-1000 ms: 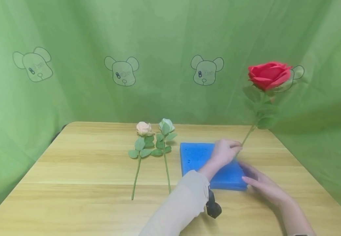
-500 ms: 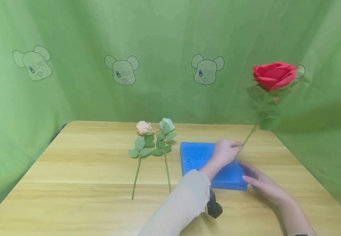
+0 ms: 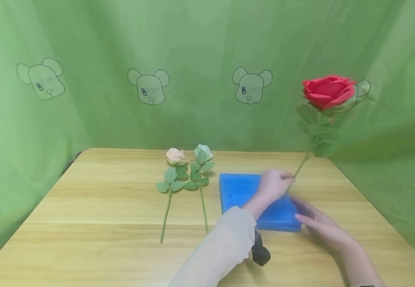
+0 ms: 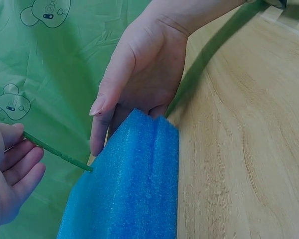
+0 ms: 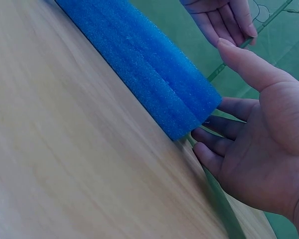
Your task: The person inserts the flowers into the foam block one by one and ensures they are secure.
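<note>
A red rose [image 3: 329, 92], its stem leaning to the right, rises over the right half of a blue foam block [image 3: 240, 185]. My left hand [image 3: 273, 185] pinches the green stem [image 4: 57, 152] low down between thumb and fingers. In the left wrist view the stem's lower end meets the foam's top face; how deep it sits I cannot tell. My right hand [image 3: 322, 227] lies at the block's right end. Its fingertips touch the foam [image 5: 154, 74] in the right wrist view, and the thumb stands apart from the fingers.
Left of the block, a pale pink rose [image 3: 175, 156] and a pale green-white rose [image 3: 202, 152] lie on the wooden table [image 3: 96, 199]. Small holes dot the foam's left part. A black device [image 3: 260, 253] hangs below the left wrist. Green curtain [image 3: 200, 44] surrounds the table.
The red rose's head swayed slightly to the right half a second ago and is back where it was. Both hands keep their places.
</note>
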`<state>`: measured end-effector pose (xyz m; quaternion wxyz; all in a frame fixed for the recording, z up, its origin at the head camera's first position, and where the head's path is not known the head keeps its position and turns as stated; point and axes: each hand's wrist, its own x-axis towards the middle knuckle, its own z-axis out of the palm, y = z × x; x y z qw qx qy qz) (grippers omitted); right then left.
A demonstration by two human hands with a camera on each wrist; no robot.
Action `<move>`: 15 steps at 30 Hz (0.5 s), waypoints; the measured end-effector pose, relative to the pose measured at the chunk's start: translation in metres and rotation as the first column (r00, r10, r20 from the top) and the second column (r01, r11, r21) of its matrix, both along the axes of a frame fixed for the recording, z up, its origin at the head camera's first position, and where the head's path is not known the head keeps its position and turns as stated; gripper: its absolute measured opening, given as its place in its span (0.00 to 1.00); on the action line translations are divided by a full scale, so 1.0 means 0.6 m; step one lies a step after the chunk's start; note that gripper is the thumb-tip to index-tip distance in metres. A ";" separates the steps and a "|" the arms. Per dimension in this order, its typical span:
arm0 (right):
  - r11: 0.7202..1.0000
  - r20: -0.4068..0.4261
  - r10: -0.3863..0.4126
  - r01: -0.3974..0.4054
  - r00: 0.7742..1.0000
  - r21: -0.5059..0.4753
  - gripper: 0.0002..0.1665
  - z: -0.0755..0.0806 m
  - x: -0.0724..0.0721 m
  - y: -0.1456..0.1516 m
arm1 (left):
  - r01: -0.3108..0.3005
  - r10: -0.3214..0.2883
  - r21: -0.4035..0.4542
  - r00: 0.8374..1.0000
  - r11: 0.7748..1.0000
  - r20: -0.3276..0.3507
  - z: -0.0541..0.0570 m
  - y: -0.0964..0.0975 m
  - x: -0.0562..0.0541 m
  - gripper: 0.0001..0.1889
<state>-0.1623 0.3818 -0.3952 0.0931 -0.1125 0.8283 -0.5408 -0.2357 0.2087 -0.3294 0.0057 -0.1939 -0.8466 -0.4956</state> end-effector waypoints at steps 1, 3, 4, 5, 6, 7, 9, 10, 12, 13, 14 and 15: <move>1.000 -0.002 0.001 -0.001 1.000 0.003 0.37 0.000 0.000 0.000 | 0.001 -0.001 -0.001 1.000 1.000 -0.005 0.000 -0.001 0.000 0.09; 1.000 -0.004 0.003 -0.003 1.000 0.007 0.37 0.001 0.000 0.000 | 0.000 0.000 0.000 1.000 1.000 -0.012 0.001 -0.002 0.001 0.09; 1.000 -0.004 0.004 -0.004 1.000 0.008 0.37 0.001 0.000 0.000 | 0.001 -0.001 0.002 1.000 1.000 -0.014 0.001 -0.002 0.001 0.09; 1.000 -0.002 0.005 -0.005 1.000 0.007 0.37 0.001 0.000 -0.001 | 0.000 0.001 0.005 1.000 1.000 -0.015 0.002 -0.003 0.002 0.09; 1.000 -0.001 0.005 -0.005 1.000 0.007 0.37 0.002 0.000 -0.001 | -0.001 0.001 0.011 1.000 1.000 -0.013 0.002 -0.003 0.003 0.10; 1.000 0.002 0.005 -0.005 1.000 0.005 0.37 0.002 0.001 -0.001 | -0.002 0.002 0.017 1.000 1.000 -0.009 0.003 -0.004 0.003 0.10; 1.000 0.008 0.004 -0.004 1.000 0.000 0.37 0.002 0.001 -0.001 | -0.004 0.004 0.032 1.000 0.999 -0.004 0.005 -0.006 0.005 0.10; 1.000 0.011 0.004 -0.004 1.000 -0.004 0.37 0.002 0.001 -0.002 | -0.006 0.005 0.044 1.000 0.999 0.005 0.006 -0.007 0.006 0.10; 1.000 0.015 0.004 -0.004 1.000 -0.009 0.37 0.001 0.001 -0.001 | -0.012 0.010 0.066 1.000 0.998 0.016 0.009 -0.011 0.008 0.10; 1.000 0.015 0.004 -0.004 1.000 -0.011 0.37 0.001 0.001 -0.001 | -0.014 0.013 0.078 1.000 0.997 0.019 0.010 -0.014 0.009 0.10; 1.000 0.013 0.003 -0.002 1.000 -0.011 0.37 0.001 0.001 -0.001 | -0.018 0.016 0.089 1.000 0.996 0.023 0.011 -0.016 0.009 0.10; 1.000 0.012 0.002 -0.002 1.000 -0.013 0.37 0.000 0.001 0.000 | -0.021 0.018 0.101 0.999 0.995 0.028 0.012 -0.019 0.010 0.10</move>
